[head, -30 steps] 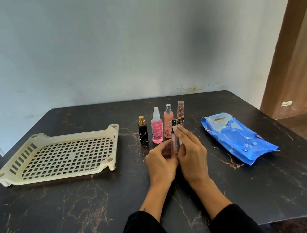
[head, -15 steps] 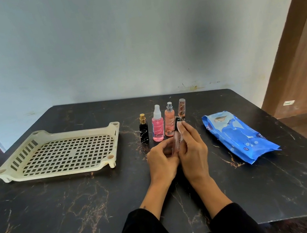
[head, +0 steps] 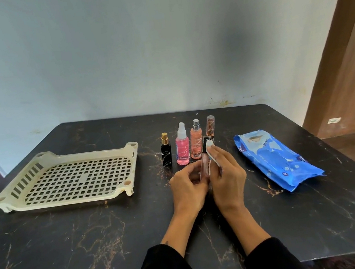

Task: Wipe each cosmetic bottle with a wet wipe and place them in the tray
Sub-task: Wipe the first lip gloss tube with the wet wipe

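My left hand (head: 189, 187) holds a slim clear pink bottle (head: 204, 169) upright by its lower part. My right hand (head: 227, 175) presses a white wet wipe (head: 212, 155) against the bottle's right side. Behind them stand a small black bottle with a gold cap (head: 166, 153), a pink spray bottle (head: 183, 148), an orange spray bottle (head: 196, 143) and a slim amber bottle (head: 210, 126). The cream perforated tray (head: 70, 197) sits at the left with nothing in it.
A blue wet-wipe pack (head: 276, 160) lies to the right of my hands. The black marble table (head: 73, 244) ends at a pale wall behind; a wooden door panel (head: 354, 83) stands at the right.
The white wipe now shows above my right hand's fingers, higher along the slim bottle. Both hands stay in the same spot.
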